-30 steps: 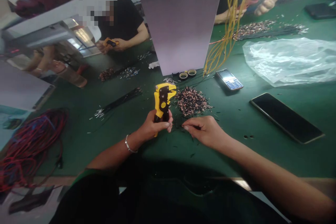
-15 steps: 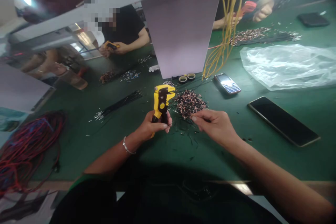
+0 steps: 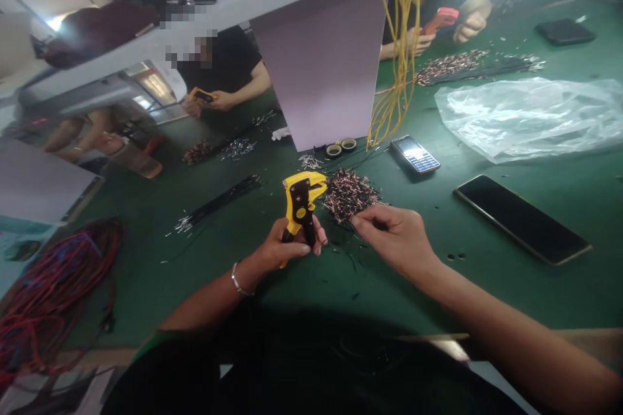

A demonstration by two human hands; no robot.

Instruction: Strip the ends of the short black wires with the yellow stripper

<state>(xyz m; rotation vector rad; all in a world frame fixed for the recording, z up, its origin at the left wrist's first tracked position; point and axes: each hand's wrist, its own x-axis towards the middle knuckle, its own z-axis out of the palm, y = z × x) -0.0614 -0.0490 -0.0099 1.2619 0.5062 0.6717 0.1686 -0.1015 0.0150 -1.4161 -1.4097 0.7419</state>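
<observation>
My left hand [image 3: 287, 243] is wrapped round the handles of a yellow and black wire stripper [image 3: 300, 204], its jaws raised and pointing right. A silver bangle is on that wrist. Just right of the tool lies a pile of short wire pieces [image 3: 351, 191], black with copper-coloured ends. At the pile's near edge my right hand [image 3: 392, 230] has thumb and forefinger pinched together. Whatever may be between those fingertips is too small to make out. Loose black scraps lie on the green table between my hands.
A bundle of black wires [image 3: 224, 201] lies left, beyond a red and blue cable coil [image 3: 73, 279]. Rightward are a keypad phone [image 3: 415, 155], a smartphone [image 3: 523, 219] and a plastic bag [image 3: 530, 117]. Yellow wires [image 3: 396, 45] hang beside a panel [image 3: 321, 65]. Co-workers hold tools across the table.
The wire stripper has tilted and its handles look farther apart, its jaws nearer together. My right hand stays pinched by the pile. The whole view has shifted slightly.
</observation>
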